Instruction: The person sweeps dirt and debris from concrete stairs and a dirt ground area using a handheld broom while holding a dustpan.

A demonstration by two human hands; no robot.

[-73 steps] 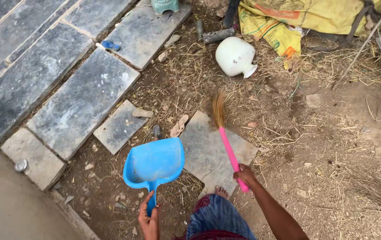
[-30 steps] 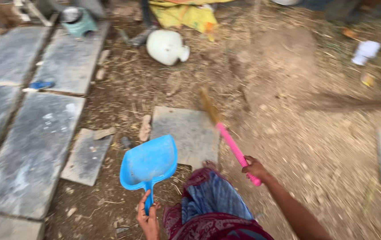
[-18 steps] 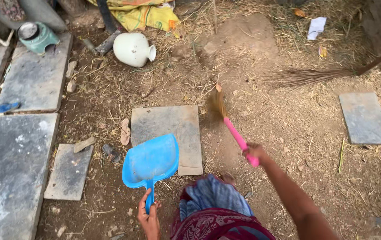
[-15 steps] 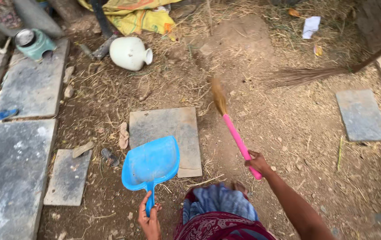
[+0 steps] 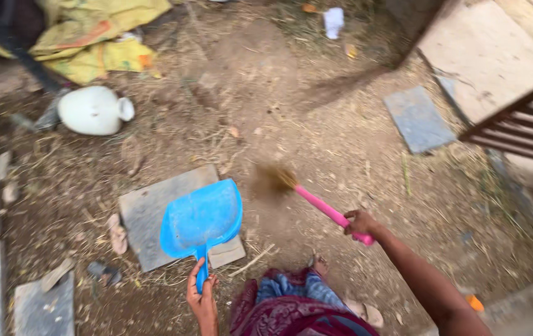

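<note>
Below me is the dirt ground [image 5: 341,143], covered with dry straw. A yellow cloth [image 5: 92,34] lies far at the top left, and a white pot [image 5: 92,111] lies on its side near it. A flat stone slab [image 5: 151,211] is in front of my feet. Above it I hold the blue dustpan [image 5: 201,218]; my left hand [image 5: 202,300] is closed around its handle. My right hand [image 5: 360,225] grips the pink broom [image 5: 316,204], and its blurred bristles are low over the ground beside the dustpan.
</note>
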